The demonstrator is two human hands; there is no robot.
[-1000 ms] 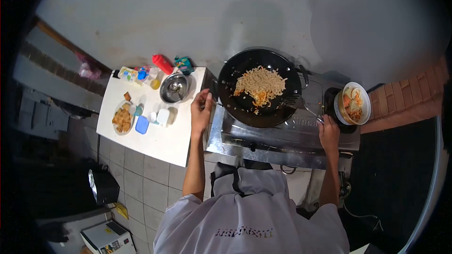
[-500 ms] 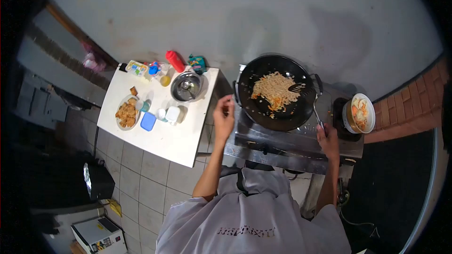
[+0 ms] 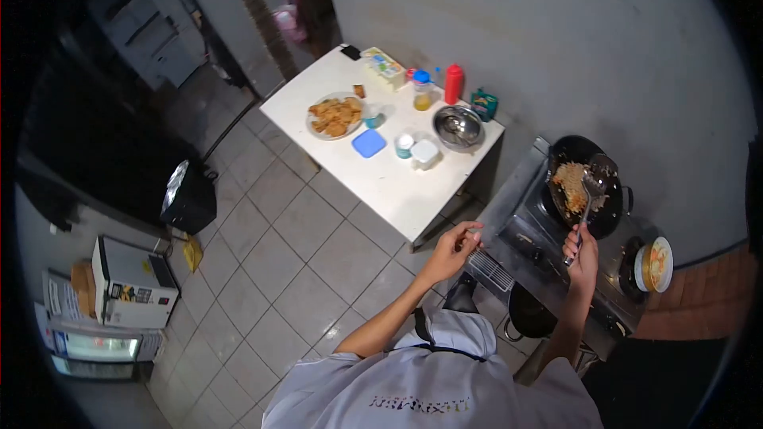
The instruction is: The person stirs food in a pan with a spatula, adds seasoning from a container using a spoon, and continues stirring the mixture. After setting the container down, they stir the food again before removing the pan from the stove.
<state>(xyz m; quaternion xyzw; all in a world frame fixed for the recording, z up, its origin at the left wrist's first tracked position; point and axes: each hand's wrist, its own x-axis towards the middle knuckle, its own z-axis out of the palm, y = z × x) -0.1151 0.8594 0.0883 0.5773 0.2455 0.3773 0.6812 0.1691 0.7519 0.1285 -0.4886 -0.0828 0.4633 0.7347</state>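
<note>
My right hand point(image 3: 584, 250) is closed around the handle of a metal slotted spatula point(image 3: 588, 205). The spatula's head rests in a black wok point(image 3: 608, 222), beside a heap of fried rice point(image 3: 570, 181) with orange bits. The wok stands on the steel stove point(image 3: 517, 230). My left hand point(image 3: 455, 253) hovers in the air left of the stove's front edge. Its fingers are loosely curled with the thumb apart, and nothing shows in them. To the right of the wok sits a white bowl point(image 3: 666, 258) with food in it.
On the white table point(image 3: 381, 199) stand a plate of fried pieces point(image 3: 335, 116), a steel bowl point(image 3: 458, 129), a red bottle point(image 3: 454, 83), a blue lid point(image 3: 369, 144) and small jars. A black bin point(image 3: 189, 199) is on the tiled floor. Another pan point(image 3: 531, 314) sits below the stove.
The view has swung left, so the wok and table now appear further right. The spatula has moved from the wok's right rim into it. My left hand is now away from the wok handle.
</note>
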